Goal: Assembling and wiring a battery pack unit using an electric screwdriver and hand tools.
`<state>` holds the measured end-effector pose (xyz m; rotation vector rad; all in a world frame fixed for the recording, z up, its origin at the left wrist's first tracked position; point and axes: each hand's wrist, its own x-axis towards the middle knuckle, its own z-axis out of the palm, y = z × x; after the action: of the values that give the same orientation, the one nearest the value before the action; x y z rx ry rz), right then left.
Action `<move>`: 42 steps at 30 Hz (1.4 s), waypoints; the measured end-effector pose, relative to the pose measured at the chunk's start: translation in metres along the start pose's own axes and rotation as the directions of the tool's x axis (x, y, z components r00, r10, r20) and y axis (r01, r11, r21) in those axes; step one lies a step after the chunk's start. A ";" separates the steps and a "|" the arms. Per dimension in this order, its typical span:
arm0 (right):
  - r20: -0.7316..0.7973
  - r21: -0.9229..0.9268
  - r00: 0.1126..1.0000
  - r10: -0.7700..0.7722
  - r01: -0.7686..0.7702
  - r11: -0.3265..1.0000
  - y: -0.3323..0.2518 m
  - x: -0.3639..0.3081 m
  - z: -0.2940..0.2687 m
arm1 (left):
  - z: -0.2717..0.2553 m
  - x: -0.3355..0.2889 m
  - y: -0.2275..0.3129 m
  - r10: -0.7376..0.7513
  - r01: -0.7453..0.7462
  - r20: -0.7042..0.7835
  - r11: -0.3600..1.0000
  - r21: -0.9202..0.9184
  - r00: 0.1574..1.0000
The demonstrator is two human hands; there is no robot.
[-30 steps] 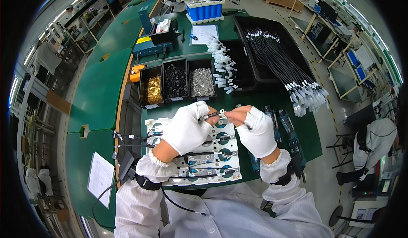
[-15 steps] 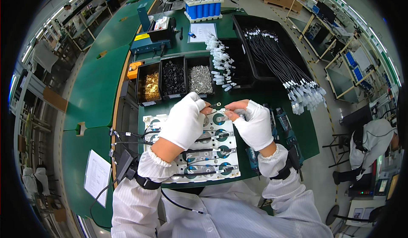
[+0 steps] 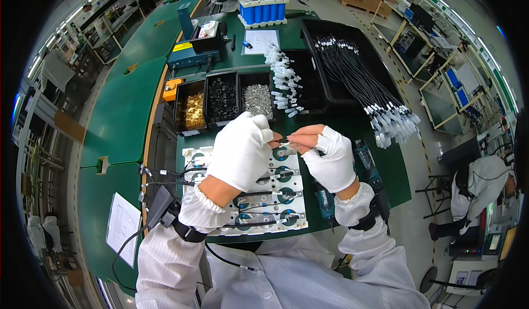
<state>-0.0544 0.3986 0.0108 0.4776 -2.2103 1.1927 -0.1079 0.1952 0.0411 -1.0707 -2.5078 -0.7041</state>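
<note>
My left hand (image 3: 238, 152), in a white fingerless glove, is closed, its bare fingertips pinching a short black cable end (image 3: 283, 141). From the right, my right hand (image 3: 332, 163), gloved alike, meets it with thumb and fingers pressed together at the tip of that cable. A small pale piece shows between the fingertips; its kind is hidden. Both hands are over the far edge of a white battery module frame (image 3: 301, 199) with round cells, metal strips and black cables lying across it. My left hand and wrist cover its upper left part.
Beyond the hands stand bins of gold fasteners (image 3: 194, 110), black parts (image 3: 222, 97) and silver fasteners (image 3: 258, 100). Capped cables fill a black tray (image 3: 352, 69) at the right. Teal power tools (image 3: 325, 201) lie beside the module. Across the bench, another person's gloved hands rest by a blue cell pack (image 3: 262, 14).
My right fingers have moved in over the cable tip, covering the ring terminal that showed between the hands before. My left hand keeps its pinch. The view has shifted slightly.
</note>
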 end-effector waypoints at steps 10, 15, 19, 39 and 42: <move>0.214 -0.141 0.971 0.104 -0.075 0.987 0.002 0.000 -0.012 | 0.013 0.002 0.007 0.057 -0.078 0.184 0.991 0.113 0.981; 0.238 -0.140 0.964 0.118 -0.086 0.986 0.002 -0.005 -0.010 | 0.009 0.001 0.014 -0.078 0.058 0.277 0.995 0.079 0.958; 0.272 -0.197 0.958 0.087 -0.033 0.980 0.002 -0.006 -0.008 | 0.002 -0.001 0.014 -0.104 0.097 0.336 0.995 0.037 0.936; 0.122 -0.033 0.948 0.295 -0.293 0.955 0.007 -0.009 0.002 | -0.071 -0.124 -0.123 -0.715 0.649 -0.031 0.651 -0.394 0.698; 0.078 -0.029 0.952 0.297 -0.296 0.955 0.006 -0.013 0.003 | -0.049 -0.130 -0.126 -0.726 0.656 -0.022 0.634 -0.409 0.688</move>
<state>-0.0481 0.3999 -0.0024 0.1926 -2.4230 1.3248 -0.1096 0.0170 -0.0190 -0.0220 -2.6398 -1.4631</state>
